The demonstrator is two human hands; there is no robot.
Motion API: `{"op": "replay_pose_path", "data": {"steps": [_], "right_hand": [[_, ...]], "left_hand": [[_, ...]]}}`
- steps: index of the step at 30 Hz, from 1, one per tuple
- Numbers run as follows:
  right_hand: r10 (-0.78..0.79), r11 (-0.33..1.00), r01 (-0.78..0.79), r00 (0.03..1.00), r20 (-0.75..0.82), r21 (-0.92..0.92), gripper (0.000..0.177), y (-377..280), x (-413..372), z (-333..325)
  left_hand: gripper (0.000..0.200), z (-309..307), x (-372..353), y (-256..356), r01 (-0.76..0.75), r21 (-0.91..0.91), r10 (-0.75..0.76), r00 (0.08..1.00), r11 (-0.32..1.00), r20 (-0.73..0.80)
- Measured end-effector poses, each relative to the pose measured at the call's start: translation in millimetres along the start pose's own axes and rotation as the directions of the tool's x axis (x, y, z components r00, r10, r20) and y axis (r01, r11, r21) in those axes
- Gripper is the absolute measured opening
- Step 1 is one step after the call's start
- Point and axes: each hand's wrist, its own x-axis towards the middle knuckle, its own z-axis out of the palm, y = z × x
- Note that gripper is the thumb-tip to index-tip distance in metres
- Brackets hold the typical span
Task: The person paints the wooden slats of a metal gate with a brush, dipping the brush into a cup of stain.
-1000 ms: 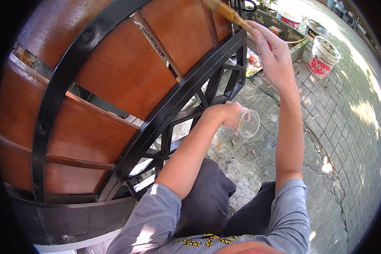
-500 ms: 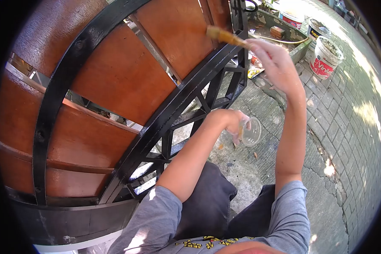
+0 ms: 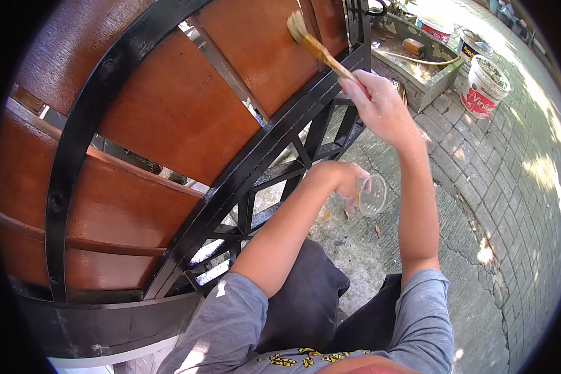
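My right hand (image 3: 383,109) grips a paintbrush (image 3: 321,52) by its handle, fingers wrapped round it. The pale bristles lie over a reddish-brown wooden panel (image 3: 255,53) near the top of the view. That panel is set in a black metal frame (image 3: 230,168) with lattice bars below. Lower down, my left hand (image 3: 349,184) holds a clear plastic cup (image 3: 372,195), tilted with its round rim facing me. More brown wooden panels (image 3: 168,112) stretch to the left, parted by narrow gaps and a curved black band (image 3: 75,134).
At the upper right stand a white bucket with a red label (image 3: 484,87), a dark-labelled bucket (image 3: 470,45) and another bucket (image 3: 434,28). A concrete planter box (image 3: 439,84) holds a brick (image 3: 412,46) and a hose. Grey paving (image 3: 498,162) runs along the right.
My right hand has moved left and slightly down, carrying the brush. Its bristles have shifted left and up across the panel. My left hand and the cup have barely moved.
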Motion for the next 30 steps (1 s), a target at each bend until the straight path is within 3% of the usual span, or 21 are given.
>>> {"op": "replay_pose_path", "data": {"steps": [4,7,8,11,16,17,20,23,27,30], "right_hand": [[0.133,0.977,-0.105,0.98,0.148,-0.187,0.034,1.0,-0.1,-43.9],[0.078,0.997,-0.076,0.987,-0.143,0.02,0.033,-18.2,-3.9,-51.9],[0.023,0.982,0.021,0.973,-0.23,0.186,0.034,-16.9,-4.7,-46.6],[0.053,0.937,0.048,0.959,-0.278,0.345,0.034,-30.8,-5.5,-31.1],[0.04,0.983,0.007,0.967,-0.254,0.182,0.032,-39.5,-5.1,10.9],[-0.038,0.985,0.084,0.958,-0.285,0.151,0.03,-40.6,-4.9,19.6],[-0.19,0.964,0.201,0.979,-0.077,0.171,0.022,-47.4,-11.0,24.1],[-0.378,0.925,0.381,0.913,-0.155,-0.01,0.02,-38.0,-10.3,32.4],[-0.11,0.994,0.097,0.959,-0.262,-0.059,0.018,-27.3,-1.5,24.8],[-0.171,0.985,0.17,0.954,-0.247,-0.026,0.019,-29.6,-4.7,23.9]], "left_hand": [[0.086,-0.9,-9.3,6.8,0.021,0.044,-0.02,1.0,0.999,-0.02],[0.085,1.2,-11.3,11.1,0.023,0.098,-0.016,0.997,0.995,-0.074],[0.085,1.1,-12.5,11.8,0.023,0.118,-0.011,0.995,0.993,-0.099],[0.085,-0.3,-10.5,11.3,0.013,0.091,-0.006,0.998,0.996,-0.068],[0.087,2.3,-5.4,3.8,-0.004,0.071,0.013,0.992,0.997,-0.125],[0.088,1.2,-7.6,3.9,-0.007,0.072,0.018,0.989,0.997,-0.145],[0.088,2.1,-4.6,-3.5,-0.016,0.044,0.022,0.991,0.999,-0.129],[0.087,5.2,1.5,-12.5,-0.042,0.033,0.047,0.986,0.999,-0.16],[0.083,1.9,-16.2,0.7,-0.02,0.087,0.037,0.978,0.996,-0.205],[0.082,2.0,-15.6,-1.0,-0.027,0.103,0.049,0.975,0.994,-0.217]]}}
